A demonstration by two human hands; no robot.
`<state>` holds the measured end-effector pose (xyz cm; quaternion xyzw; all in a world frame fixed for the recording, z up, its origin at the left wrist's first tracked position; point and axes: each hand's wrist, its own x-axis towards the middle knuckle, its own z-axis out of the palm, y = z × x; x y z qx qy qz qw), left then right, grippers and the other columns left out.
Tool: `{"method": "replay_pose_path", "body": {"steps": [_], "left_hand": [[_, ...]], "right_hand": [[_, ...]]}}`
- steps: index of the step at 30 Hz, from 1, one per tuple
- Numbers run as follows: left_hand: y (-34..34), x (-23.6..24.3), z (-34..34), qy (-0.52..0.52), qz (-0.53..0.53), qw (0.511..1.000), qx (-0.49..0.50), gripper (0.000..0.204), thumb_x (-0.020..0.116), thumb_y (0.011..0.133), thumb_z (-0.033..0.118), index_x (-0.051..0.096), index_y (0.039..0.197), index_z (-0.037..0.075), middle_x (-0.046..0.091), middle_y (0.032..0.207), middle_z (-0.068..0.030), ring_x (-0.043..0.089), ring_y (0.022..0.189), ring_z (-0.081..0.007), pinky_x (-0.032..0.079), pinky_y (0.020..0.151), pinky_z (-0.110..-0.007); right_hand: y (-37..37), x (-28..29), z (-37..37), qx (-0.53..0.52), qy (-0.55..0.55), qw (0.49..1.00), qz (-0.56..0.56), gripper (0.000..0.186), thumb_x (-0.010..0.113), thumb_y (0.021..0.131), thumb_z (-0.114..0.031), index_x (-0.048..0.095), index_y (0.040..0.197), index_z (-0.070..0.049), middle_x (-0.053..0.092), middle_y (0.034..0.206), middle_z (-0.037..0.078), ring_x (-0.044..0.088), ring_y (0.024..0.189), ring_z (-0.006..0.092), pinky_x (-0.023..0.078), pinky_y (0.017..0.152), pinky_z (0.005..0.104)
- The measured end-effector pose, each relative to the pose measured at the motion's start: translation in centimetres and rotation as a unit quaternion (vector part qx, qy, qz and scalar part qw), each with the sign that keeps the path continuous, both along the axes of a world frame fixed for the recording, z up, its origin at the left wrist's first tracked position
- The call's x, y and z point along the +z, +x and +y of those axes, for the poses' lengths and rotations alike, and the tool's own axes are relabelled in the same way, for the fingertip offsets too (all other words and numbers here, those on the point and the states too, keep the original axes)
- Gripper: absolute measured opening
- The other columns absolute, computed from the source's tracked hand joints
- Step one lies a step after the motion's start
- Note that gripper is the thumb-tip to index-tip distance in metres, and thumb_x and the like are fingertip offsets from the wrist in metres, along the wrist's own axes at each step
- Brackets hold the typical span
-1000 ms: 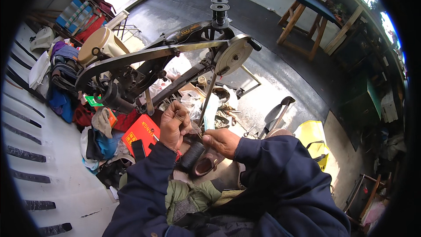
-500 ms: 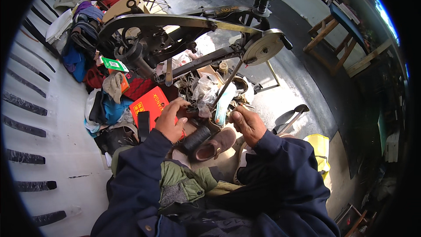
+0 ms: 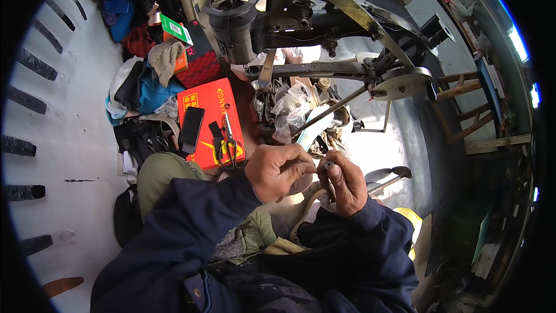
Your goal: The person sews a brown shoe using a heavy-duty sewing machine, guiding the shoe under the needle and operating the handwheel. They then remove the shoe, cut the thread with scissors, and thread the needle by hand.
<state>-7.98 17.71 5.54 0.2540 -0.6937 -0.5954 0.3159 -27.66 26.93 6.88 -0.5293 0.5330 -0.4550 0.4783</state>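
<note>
Both hands are close together in front of my lap. My right hand [image 3: 347,188] is closed, and a small round metal piece [image 3: 329,164] shows between its thumb and forefinger. Just left of it, my left hand [image 3: 279,173] is pinched, its fingertips almost at the metal piece. Whatever the left fingers hold is too small to make out. Beyond the hands stands a dark metal hand-crank sewing machine [image 3: 341,71], with a thread spool [image 3: 435,30] at its upper right.
Left of my hands a red box [image 3: 209,94] carries scissors [image 3: 230,130] and a black phone-like slab [image 3: 191,130]. Plastic bags and small tools [image 3: 292,104] are heaped under the machine. A wooden stool [image 3: 463,95] stands at right; clothes [image 3: 153,81] are piled at left.
My left hand has moved right, toward the right hand, and its fingers have closed to a pinch. The view has shifted; scissors now show, while the brown shoe and black thread spool are mostly hidden.
</note>
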Motion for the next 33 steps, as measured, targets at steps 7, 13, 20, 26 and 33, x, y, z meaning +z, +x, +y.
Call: {"method": "replay_pose_path", "body": {"steps": [7,13,20,26,33], "left_hand": [[0.5,-2.3,-2.1,0.363,0.278,0.889,-0.035,0.018,0.056,0.109,0.019,0.057,0.098,0.006,0.066,0.127,-0.0196,0.063,0.065,-0.0129,0.055,0.065,-0.033],[0.8,-2.5,-2.6,0.503,0.376,0.77,-0.115,0.02,0.053,0.11,0.023,0.049,0.096,0.009,0.068,0.099,-0.0174,0.062,0.057,-0.0171,0.055,0.062,-0.037],[0.9,-2.2,-3.3,0.364,0.287,0.881,-0.094,0.029,0.056,0.109,0.032,0.052,0.094,0.008,0.049,0.081,-0.0025,0.045,0.06,-0.0102,0.056,0.069,-0.036],[0.5,-2.2,-3.4,0.303,0.259,0.915,-0.066,0.03,0.062,0.106,0.035,0.054,0.09,0.01,0.048,0.079,-0.0006,0.045,0.068,-0.0114,0.049,0.08,-0.036],[0.4,-2.2,-3.5,0.26,0.239,0.935,-0.032,0.033,0.068,0.102,0.037,0.054,0.087,0.011,0.049,0.075,-0.0008,0.048,0.083,-0.0175,0.042,0.084,-0.035]], "right_hand": [[0.9,-0.2,-1.1,0.052,0.037,0.995,-0.071,0.042,0.043,0.113,-0.04,0.057,0.105,0.0,0.055,0.085,0.002,0.049,0.073,0.0091,0.039,0.066,0.025],[2.0,0.2,-1.9,0.038,0.052,0.996,-0.06,0.04,0.044,0.113,-0.036,0.058,0.104,0.0,0.055,0.084,0.002,0.05,0.074,0.0107,0.041,0.07,0.0255],[2.1,-0.2,-2.4,0.058,0.068,0.995,0.036,0.025,0.045,0.109,-0.017,0.062,0.105,0.001,0.06,0.083,0.006,0.055,0.07,0.0128,0.046,0.068,0.0278],[2.0,-1.0,-2.2,0.072,0.035,0.994,0.069,0.019,0.056,0.098,0.007,0.065,0.113,0.003,0.064,0.083,0.013,0.064,0.069,0.0229,0.052,0.067,0.034],[2.0,-1.1,-1.9,-0.022,0.078,0.997,-0.016,0.019,0.057,0.104,-0.003,0.07,0.116,0.004,0.069,0.085,0.01,0.066,0.073,0.0157,0.054,0.069,0.0301]]}}
